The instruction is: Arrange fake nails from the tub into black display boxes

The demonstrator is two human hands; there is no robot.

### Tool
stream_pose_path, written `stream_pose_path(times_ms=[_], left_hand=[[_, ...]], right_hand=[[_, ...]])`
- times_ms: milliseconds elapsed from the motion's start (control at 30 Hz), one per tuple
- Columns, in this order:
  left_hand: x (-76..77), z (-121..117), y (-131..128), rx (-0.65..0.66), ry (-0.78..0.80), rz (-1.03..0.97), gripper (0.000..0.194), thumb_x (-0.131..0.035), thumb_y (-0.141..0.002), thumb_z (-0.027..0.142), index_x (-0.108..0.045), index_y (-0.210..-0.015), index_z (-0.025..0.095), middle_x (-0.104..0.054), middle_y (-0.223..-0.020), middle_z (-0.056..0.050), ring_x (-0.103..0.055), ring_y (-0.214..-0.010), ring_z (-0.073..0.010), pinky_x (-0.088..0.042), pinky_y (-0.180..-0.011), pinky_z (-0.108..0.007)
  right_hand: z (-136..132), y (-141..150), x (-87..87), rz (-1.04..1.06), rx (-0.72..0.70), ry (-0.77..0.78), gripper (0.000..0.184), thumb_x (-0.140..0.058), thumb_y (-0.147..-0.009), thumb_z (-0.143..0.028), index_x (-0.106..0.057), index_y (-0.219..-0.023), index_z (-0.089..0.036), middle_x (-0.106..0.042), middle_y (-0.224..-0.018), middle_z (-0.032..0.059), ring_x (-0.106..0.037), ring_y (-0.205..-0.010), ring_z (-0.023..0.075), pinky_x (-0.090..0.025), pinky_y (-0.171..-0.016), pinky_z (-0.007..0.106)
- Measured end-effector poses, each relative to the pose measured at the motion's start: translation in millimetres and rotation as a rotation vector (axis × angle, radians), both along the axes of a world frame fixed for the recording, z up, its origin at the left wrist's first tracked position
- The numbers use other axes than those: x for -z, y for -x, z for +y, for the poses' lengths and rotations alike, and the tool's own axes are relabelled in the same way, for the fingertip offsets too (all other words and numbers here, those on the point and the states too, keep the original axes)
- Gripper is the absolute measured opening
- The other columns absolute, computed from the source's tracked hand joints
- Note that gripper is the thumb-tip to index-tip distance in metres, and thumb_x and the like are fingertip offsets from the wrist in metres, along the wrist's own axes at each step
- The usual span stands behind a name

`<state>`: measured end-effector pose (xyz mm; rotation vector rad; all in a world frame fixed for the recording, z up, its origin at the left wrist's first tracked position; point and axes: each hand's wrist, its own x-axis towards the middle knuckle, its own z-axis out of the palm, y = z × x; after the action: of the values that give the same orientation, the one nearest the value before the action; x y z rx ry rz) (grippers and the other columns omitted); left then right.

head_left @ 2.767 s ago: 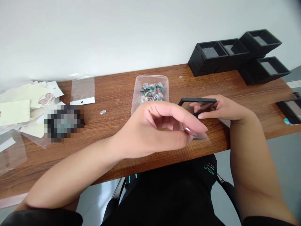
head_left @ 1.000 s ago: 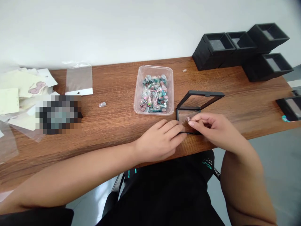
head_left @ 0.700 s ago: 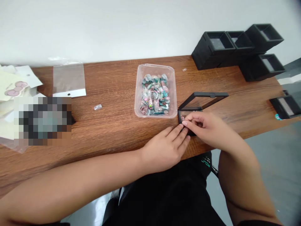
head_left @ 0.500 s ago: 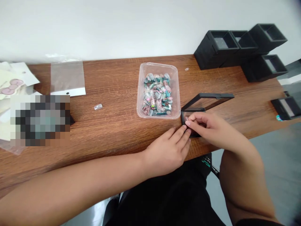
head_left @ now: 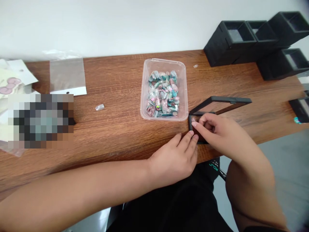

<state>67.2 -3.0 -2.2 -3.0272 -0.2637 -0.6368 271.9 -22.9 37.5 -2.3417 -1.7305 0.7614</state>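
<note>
We see the right hand (head_left: 218, 130) with fingertips pinched narrow on 1 small piece, pressing it onto the base film of the open black frame case (head_left: 218, 108), which lies at the table (head_left: 116, 122) front edge, lid propped up. The left hand (head_left: 177, 158) lies flat, fingers extended, steadying the case's near corner. Compared with 2.8 s ago, the left hand has dropped from mid-air; placement is now under way. The clear tub of pieces (head_left: 164, 91) stands just beside the case.
</note>
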Motion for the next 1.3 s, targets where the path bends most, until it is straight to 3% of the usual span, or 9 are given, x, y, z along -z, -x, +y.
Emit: stream_pose_path(times_ms=[500, 633, 733, 833, 933, 1000, 1067, 1200, 1300], left_hand=[[-1.3, -7.3, -0.9, -0.032, -0.024, 0.049, 0.036, -0.051, -0.101, 0.023, -0.075, -0.124, 0.009, -0.071, -0.133, -0.02, -0.069, -0.124, -0.0321, -0.05, -0.109, -0.047], [-1.4, -7.2, -0.6, -0.028, -0.032, 0.071, 0.038, -0.054, -0.1, 0.024, -0.073, -0.128, 0.007, -0.07, -0.135, -0.022, -0.068, -0.126, -0.033, -0.05, -0.109, -0.048], [-0.9, -6.2, -1.2, -0.028, -0.051, 0.052, 0.037, -0.055, -0.099, 0.024, -0.074, -0.127, 0.008, -0.07, -0.135, -0.02, -0.068, -0.126, -0.0339, -0.053, -0.105, -0.047], [0.3, -5.0, -2.1, -0.008, -0.054, 0.017, 0.033, -0.055, -0.098, 0.022, -0.078, -0.12, 0.014, -0.076, -0.127, -0.014, -0.07, -0.121, -0.0324, -0.055, -0.102, -0.046], [1.7, -5.0, -2.2, -0.016, -0.063, 0.003, 0.031, -0.055, -0.098, 0.019, -0.079, -0.117, 0.014, -0.076, -0.125, -0.013, -0.073, -0.116, -0.0299, -0.056, -0.099, -0.044], [1.9, -5.1, -1.9, -0.035, -0.067, 0.012, 0.032, -0.056, -0.098, 0.02, -0.078, -0.121, 0.012, -0.074, -0.13, -0.015, -0.072, -0.118, -0.0302, -0.056, -0.099, -0.044], [0.9, -4.6, -1.5, -0.045, -0.061, 0.033, 0.034, -0.055, -0.099, 0.02, -0.076, -0.123, 0.012, -0.071, -0.134, -0.017, -0.071, -0.12, -0.0311, -0.056, -0.099, -0.045], [-2.5, -1.9, -1.2, -0.037, -0.07, 0.057, 0.034, -0.052, -0.101, 0.019, -0.077, -0.123, 0.012, -0.071, -0.134, -0.019, -0.071, -0.123, -0.0325, -0.058, -0.097, -0.044], [-2.8, -1.6, -1.5, -0.034, -0.076, 0.062, 0.035, -0.052, -0.101, 0.019, -0.076, -0.125, 0.011, -0.07, -0.134, -0.02, -0.07, -0.123, -0.0335, -0.059, -0.096, -0.044]], right_hand=[[8.0, 25.3, 4.6, -0.3, 0.013, -0.04, 0.038, -0.047, -0.096, -0.048, -0.056, -0.07, -0.021, -0.062, -0.062, 0.003, -0.04, -0.052, 0.014, -0.021, -0.054, 0.029], [2.4, 26.7, -6.1, -0.236, 0.004, -0.104, 0.041, -0.052, -0.096, -0.052, -0.056, -0.069, -0.022, -0.061, -0.059, 0.0024, -0.042, -0.049, 0.0135, -0.022, -0.052, 0.028], [-4.5, 35.5, -22.4, -0.184, 0.012, -0.284, 0.04, -0.056, -0.096, -0.056, -0.056, -0.074, -0.022, -0.06, -0.059, 0.0003, -0.044, -0.047, 0.012, -0.024, -0.051, 0.028], [1.8, 47.8, -39.1, -0.145, -0.13, -0.476, 0.032, -0.058, -0.097, -0.055, -0.059, -0.088, -0.024, -0.055, -0.059, -0.0027, -0.043, -0.047, 0.0092, -0.027, -0.051, 0.027], [29.1, 54.9, -49.9, -0.293, -0.33, -0.553, 0.022, -0.062, -0.094, -0.042, -0.064, -0.111, -0.027, -0.055, -0.064, -0.0017, -0.041, -0.05, 0.0096, -0.02, -0.052, 0.028], [52.3, 57.6, -55.1, -0.443, -0.419, -0.481, 0.02, -0.069, -0.087, -0.033, -0.068, -0.106, -0.028, -0.051, -0.063, -0.0009, -0.037, -0.05, 0.0088, -0.013, -0.054, 0.029], [71.8, 63.1, -60.8, -0.518, -0.446, -0.375, 0.009, -0.075, -0.082, -0.029, -0.068, -0.086, -0.025, -0.041, -0.055, -0.0016, -0.031, -0.046, 0.0064, -0.01, -0.056, 0.029], [90.0, 86.8, -73.0, -0.606, -0.487, -0.1, 0.032, -0.081, -0.075, -0.026, -0.055, -0.057, -0.022, -0.031, -0.042, -0.0042, -0.019, -0.038, 0.0041, -0.011, -0.05, 0.028], [96.2, 98.8, -74.5, -0.658, -0.568, 0.011, 0.027, -0.078, -0.076, -0.017, -0.059, -0.058, -0.021, -0.03, -0.04, -0.0053, -0.031, -0.037, 0.0041, -0.014, -0.049, 0.027]])
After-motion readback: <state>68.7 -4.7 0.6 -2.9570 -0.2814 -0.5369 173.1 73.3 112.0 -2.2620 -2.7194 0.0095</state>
